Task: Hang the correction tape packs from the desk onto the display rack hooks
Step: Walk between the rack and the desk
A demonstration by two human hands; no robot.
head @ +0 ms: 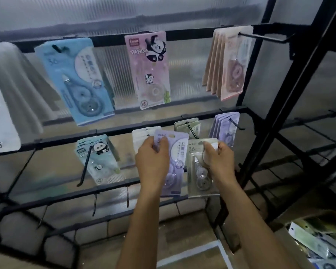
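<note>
In front of the black display rack [246,109], two hands each hold one correction tape pack upright, long axis vertical, hang-hole end up. The left hand [152,158] grips a lilac pack [176,162] at its upper left edge, fingers curled over the front; the writing on it is too blurred to read. The right hand [218,158] pinches a pale grey-green pack [197,171] near its top right, fingers bent round the card, and "36" shows at the top left of that pack. Both packs sit side by side, just before the rack's second rail. On the top rail hang a blue pack [76,80] marked "36", tilted with its foot swung right, a pink pack [147,68] reading "PANDA" with a panda drawing, and a fanned bunch of about five beige-pink packs [227,63]. A white pack [0,117] at the left edge also shows "36". On the second rail hang a few mint panda packs [97,158], white packs [142,135] behind the left hand, green ones [186,126] and about four purple ones [224,129]. More packs lie heaped at the lower right corner [318,247].
</note>
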